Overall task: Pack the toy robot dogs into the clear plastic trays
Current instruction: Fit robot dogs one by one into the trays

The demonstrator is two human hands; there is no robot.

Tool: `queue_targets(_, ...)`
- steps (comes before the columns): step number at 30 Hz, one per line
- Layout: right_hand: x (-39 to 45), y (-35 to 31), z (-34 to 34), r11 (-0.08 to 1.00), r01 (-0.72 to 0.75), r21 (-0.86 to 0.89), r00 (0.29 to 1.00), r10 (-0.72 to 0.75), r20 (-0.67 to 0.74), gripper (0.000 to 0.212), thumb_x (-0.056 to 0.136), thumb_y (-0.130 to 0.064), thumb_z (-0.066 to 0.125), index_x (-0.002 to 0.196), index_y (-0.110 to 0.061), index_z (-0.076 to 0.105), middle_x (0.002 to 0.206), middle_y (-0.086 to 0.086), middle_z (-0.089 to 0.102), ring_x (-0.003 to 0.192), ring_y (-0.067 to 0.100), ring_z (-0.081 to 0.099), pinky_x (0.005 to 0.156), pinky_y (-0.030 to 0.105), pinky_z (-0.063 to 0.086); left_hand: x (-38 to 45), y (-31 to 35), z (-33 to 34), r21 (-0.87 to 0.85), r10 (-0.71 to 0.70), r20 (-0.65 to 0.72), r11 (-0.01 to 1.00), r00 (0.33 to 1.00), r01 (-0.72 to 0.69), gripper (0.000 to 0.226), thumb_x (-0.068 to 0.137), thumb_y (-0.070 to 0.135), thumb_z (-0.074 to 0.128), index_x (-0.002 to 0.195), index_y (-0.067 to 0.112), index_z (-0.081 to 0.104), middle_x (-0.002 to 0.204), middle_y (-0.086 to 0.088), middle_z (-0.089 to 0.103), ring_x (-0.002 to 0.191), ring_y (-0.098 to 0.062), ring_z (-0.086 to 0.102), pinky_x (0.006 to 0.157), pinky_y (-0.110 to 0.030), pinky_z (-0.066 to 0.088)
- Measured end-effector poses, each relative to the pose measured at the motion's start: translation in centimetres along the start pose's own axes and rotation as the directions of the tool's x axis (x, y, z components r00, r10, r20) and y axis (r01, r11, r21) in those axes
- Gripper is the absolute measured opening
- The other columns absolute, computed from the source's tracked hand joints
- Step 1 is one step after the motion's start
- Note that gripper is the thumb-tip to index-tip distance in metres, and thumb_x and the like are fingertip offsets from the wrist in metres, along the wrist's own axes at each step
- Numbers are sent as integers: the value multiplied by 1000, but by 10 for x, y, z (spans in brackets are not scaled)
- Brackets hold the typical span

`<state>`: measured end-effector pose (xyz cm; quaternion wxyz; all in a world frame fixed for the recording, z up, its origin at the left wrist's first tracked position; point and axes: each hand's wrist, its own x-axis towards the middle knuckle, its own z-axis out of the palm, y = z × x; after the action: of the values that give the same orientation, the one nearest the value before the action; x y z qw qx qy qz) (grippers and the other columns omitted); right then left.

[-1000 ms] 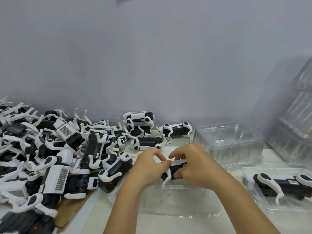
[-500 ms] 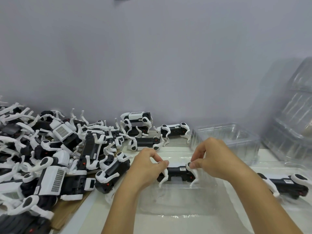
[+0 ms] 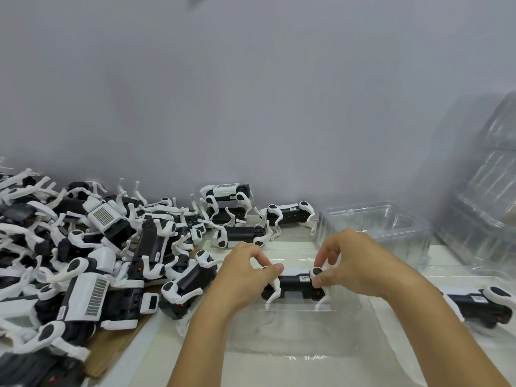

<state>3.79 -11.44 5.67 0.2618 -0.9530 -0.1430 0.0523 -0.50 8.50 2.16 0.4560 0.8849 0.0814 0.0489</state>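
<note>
Far left: big pile of toy robot dogs [image 3: 92, 263], black-and-white, tangled, some lying on brown cardboard [image 3: 111, 347]. Near the wall, a few loose dogs [image 3: 289, 215] by themselves. Center: left hand [image 3: 243, 277] pinches the left end of one toy robot dog [image 3: 294, 286], thumb and forefinger on its white leg joint. Right hand [image 3: 354, 263] pinches the right end at the round hip joint. Dog held level over a clear plastic tray [image 3: 293, 331] on the white table [image 3: 173, 353]. Behind, an empty clear tray [image 3: 374, 227]. Far right: another dog [image 3: 480, 303] lying in a tray; stacked clear trays [image 3: 491, 191] against the wall.
</note>
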Motion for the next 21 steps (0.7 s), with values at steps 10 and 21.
queue_targets(10, 3, 2, 4, 1000, -2, 5, 1000, 2, -12, 26, 66, -36, 90, 79, -29, 69, 89, -12, 59, 74, 4, 58, 56, 20, 39, -1, 1, 0, 1, 10, 2, 1000, 1000, -10, 22, 89, 36, 71, 78, 20, 60, 120, 17, 50, 111, -2, 45, 72, -6, 27)
queue_targets(21, 2, -27, 28, 971, 235, 34, 971, -236, 25, 37, 77, -56, 73, 109, -38, 65, 99, -16, 58, 91, 2, 54, 79, 24, 47, 6, -2, -1, -145, 31, 36, 989, 999, -25, 54, 90, 69, 41, 82, 23, 70, 112, 16, 63, 110, 3, 55, 84, -24, 37)
